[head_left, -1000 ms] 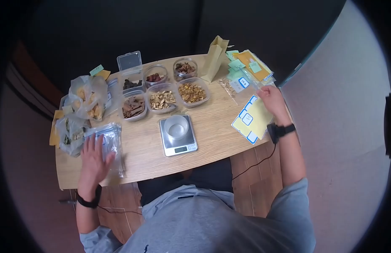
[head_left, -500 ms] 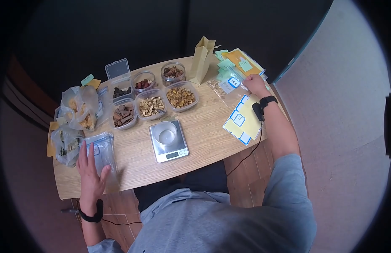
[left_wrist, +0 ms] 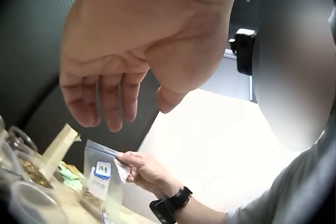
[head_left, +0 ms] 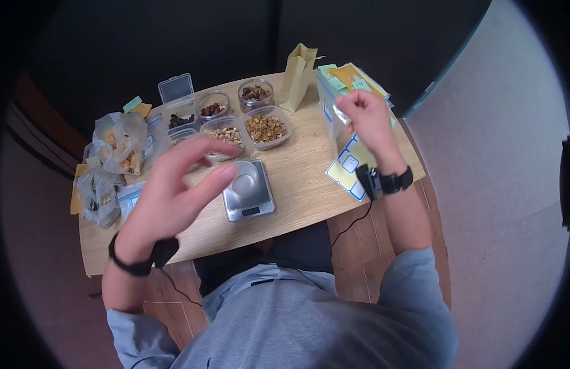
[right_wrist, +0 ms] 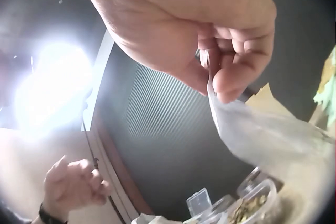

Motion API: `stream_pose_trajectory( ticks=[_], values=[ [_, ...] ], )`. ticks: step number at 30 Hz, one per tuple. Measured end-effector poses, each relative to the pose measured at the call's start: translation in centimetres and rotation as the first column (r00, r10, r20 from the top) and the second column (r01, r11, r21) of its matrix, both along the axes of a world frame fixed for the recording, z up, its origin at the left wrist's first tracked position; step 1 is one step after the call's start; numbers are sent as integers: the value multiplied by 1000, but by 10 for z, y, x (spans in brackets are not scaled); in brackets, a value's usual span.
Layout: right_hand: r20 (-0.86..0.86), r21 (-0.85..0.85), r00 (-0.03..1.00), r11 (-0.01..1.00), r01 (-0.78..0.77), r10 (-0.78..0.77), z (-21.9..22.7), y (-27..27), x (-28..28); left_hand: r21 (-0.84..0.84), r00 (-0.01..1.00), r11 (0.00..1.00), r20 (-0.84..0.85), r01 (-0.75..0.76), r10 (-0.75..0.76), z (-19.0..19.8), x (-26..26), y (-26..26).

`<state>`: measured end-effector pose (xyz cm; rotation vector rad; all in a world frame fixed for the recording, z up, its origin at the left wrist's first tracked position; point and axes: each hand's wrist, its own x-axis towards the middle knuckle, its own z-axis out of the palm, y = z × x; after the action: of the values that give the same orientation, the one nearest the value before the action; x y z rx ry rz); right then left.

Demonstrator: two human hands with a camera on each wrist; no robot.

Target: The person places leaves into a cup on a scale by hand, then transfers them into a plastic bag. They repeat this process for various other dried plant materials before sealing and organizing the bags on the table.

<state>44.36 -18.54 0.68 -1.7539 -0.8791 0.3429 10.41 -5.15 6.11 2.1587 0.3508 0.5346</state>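
Note:
My right hand [head_left: 372, 128] pinches the top corner of a clear zip-lock bag [left_wrist: 114, 195] between thumb and fingers. The bag hangs upright above the right of the table, with a blue-edged label reading "15g" [left_wrist: 103, 169] and pale dried pieces [left_wrist: 93, 199] low inside. My left hand [head_left: 174, 194] is raised over the table, fingers loosely bent and thumb spread, holding nothing. Just beyond its thumb, a clear plastic cup [head_left: 247, 178] stands on a silver digital scale [head_left: 251, 203].
Tubs of dried ingredients, including a yellowish-brown one [head_left: 266, 127], line the back. A brown paper bag [head_left: 295, 80] stands beside them. Plastic bags [head_left: 122, 138] crowd the left. Yellow cards with blue-edged labels [head_left: 349, 163] lie under my right wrist; envelopes [head_left: 343, 77] lie behind.
My right hand has lifted the zip-lock bag off the table and drawn it upright. My left hand has risen from the flat zip bags at the left and moved right, toward the scale.

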Motion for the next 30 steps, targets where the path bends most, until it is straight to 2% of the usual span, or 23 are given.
stream_pose_trajectory(
  ticks=[1, 3, 5, 7, 8, 10, 11, 12, 14, 15, 16, 18, 19, 20, 21, 22, 24, 25, 27, 28, 30],
  values=[
    [60, 33, 998, 999, -1, -1, -10, -3, -9, -90, 997, 993, -15, 77, -79, 0, 21, 4],
    [56, 99, 998, 995, -26, 20, -36, -5, -24, -176, 982, 976, -112, 130, -152, 7, 61, 5],
    [43, 157, 999, 987, -40, 33, -47, -7, -42, -97, 894, 986, -415, 139, -167, 18, 100, 5],
    [-226, 213, 972, 977, -14, 63, -52, -10, -63, -136, 872, 986, -465, 96, -149, 11, 134, 5],
    [-227, 210, 972, 978, -3, 51, -54, -12, -71, -173, 848, 984, -513, 47, -131, 5, 147, 5],
    [-216, 246, 972, 969, -35, 90, -56, -13, -81, -204, 817, 978, -556, 46, -155, -4, 164, 6],
    [-110, 284, 987, 955, -85, 121, -65, -12, -81, -234, 783, 972, -598, 34, -171, -9, 169, 5],
    [-111, 285, 987, 955, -83, 120, -69, -13, -81, -232, 782, 972, -600, 35, -172, -15, 171, 6],
    [153, 255, 982, 956, -147, 110, -61, -18, -86, -349, 823, 937, -531, 4, -202, -24, 169, 7],
    [61, 185, 984, 967, -176, 168, -54, -23, -86, -349, 821, 937, -534, 5, -203, -27, 168, 8],
    [58, 187, 984, 967, -175, 167, -56, -23, -82, -398, 828, 918, -513, 4, -226, -28, 165, 8],
    [-114, 254, 951, 934, -253, 288, -61, -18, -71, -440, 837, 898, -492, -2, -240, -27, 159, 7],
    [-116, 261, 950, 932, -252, 290, -62, -16, -68, -483, 815, 874, -488, 45, -312, -21, 154, 5],
    [-191, 199, 929, 939, -280, 317, -63, -13, -63, -525, 791, 846, -479, 89, -380, -18, 151, 4],
    [-266, 137, 903, 940, -313, 339, -63, -11, -61, -520, 770, 851, -514, 73, -379, -19, 150, 5],
    [-266, 140, 901, 939, -315, 342, -61, -11, -61, -517, 770, 853, -516, 70, -376, -23, 150, 7],
    [-295, 82, 886, 933, -350, 358, -59, -10, -61, -477, 738, 860, -513, 180, -438, -32, 149, 13],
    [-294, 81, 884, 931, -356, 363, -58, -8, -59, -431, 736, 886, -541, 172, -407, -28, 148, 9],
    [-347, 35, 857, 919, -393, 380, -59, -6, -56, -439, 736, 876, -522, 202, -432, -33, 151, 8],
    [-348, 34, 857, 918, -395, 381, -57, -7, -56, -445, 733, 864, -502, 236, -459, -38, 152, 9],
    [-463, 106, 787, 907, -408, 408, -53, -11, -58, -479, 723, 838, -479, 259, -498, -47, 152, 15]
  ],
)
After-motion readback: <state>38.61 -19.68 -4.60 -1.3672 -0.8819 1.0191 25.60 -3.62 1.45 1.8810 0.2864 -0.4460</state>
